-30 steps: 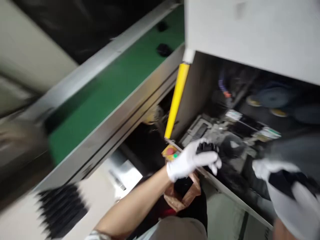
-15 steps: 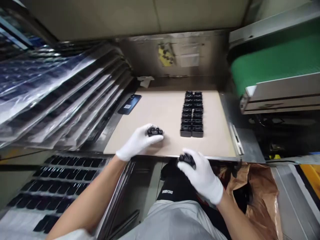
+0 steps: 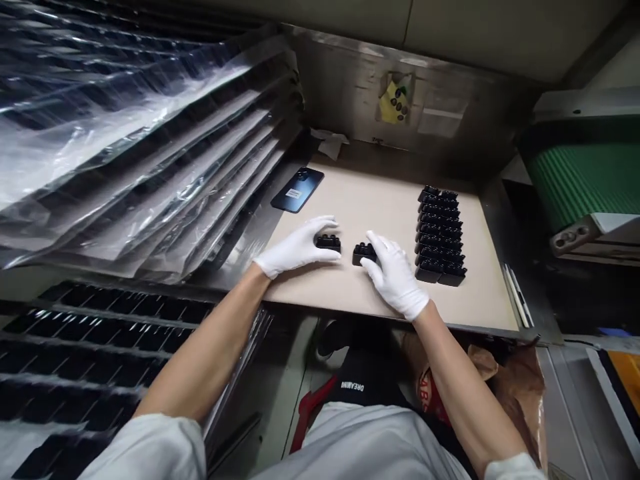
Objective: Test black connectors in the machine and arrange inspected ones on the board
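Observation:
My left hand (image 3: 303, 248), in a white glove, curves its thumb and fingers around a small black block with bumps on top (image 3: 329, 242), just over the board. Facing it, my white-gloved right hand (image 3: 393, 272) grips a similar black block (image 3: 363, 253) between thumb and fingers. A narrow gap separates the two blocks. To the right of my right hand, two columns of such black blocks (image 3: 440, 237) stand side by side on the beige board (image 3: 365, 193). The undersides of the held blocks are hard to make out.
A phone (image 3: 298, 189) lies at the board's left edge. Stacked plastic-covered trays (image 3: 200, 153) rise at the left, with a tray of dark pieces (image 3: 90, 353) below. A green conveyor belt (image 3: 595, 173) juts in at the right; a brown bag (image 3: 520, 387) stands beneath the table edge.
My right hand has come up from below the board's front edge onto the board with its block, nearer my left hand. My view has turned, shifting the scene.

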Motion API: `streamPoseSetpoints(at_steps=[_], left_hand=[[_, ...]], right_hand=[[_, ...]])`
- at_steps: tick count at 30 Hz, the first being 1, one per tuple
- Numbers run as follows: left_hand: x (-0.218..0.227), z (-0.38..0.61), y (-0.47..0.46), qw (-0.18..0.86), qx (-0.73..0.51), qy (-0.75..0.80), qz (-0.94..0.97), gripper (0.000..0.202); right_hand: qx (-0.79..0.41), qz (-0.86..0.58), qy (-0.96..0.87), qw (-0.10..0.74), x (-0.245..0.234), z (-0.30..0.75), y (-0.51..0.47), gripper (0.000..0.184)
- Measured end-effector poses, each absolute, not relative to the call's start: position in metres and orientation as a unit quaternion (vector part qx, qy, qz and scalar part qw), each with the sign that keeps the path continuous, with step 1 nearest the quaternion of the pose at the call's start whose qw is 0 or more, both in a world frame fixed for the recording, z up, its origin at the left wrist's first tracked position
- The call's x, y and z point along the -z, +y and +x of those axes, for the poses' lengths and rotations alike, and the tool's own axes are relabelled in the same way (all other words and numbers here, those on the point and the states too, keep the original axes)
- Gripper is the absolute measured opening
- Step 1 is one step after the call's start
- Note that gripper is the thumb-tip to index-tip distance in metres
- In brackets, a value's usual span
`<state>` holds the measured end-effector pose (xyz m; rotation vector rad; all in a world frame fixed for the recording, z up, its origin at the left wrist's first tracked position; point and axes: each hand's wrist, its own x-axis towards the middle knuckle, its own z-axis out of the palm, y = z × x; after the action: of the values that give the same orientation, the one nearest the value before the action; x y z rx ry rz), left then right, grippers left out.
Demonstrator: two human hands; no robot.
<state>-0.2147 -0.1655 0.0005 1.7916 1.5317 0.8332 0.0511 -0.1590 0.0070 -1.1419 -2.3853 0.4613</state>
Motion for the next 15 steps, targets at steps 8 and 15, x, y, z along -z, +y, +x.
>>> streamPoseSetpoints(at_steps=[8,15], left_hand=[[-0.03,-0.065,-0.207,0.067,-0.376,0.527,0.759,0.043],[-0.012,-0.003,-0.185,0.058,-0.197,0.502,0.84,0.036]], right_hand=[[0.099,-0.579,-0.759,0.28,-0.019,0.184,-0.198,0.042],[0.075,-0.585,-0.787,0.18,0.009,0.208,-0.199,0.046]])
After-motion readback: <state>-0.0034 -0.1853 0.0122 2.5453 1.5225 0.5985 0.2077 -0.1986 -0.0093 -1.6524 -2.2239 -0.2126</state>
